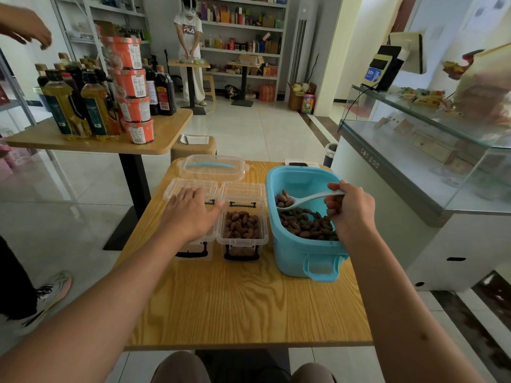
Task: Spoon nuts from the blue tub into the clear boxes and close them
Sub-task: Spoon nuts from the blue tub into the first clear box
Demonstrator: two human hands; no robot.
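Meanwhile the right hand (351, 208) had its grip clamped on the handle of a white spoon (304, 200), whose bowl carried a few nuts above the blue tub (301, 252) at the right of the wooden bench (249, 308). More nuts (307, 225) lay in the tub. The left hand (190, 211) rested flat, fingers apart, over the left clear box (193, 250). Just beside it, the right clear box (242, 230) stood open, holding nuts. A clear lid (213, 167) lay behind both boxes.
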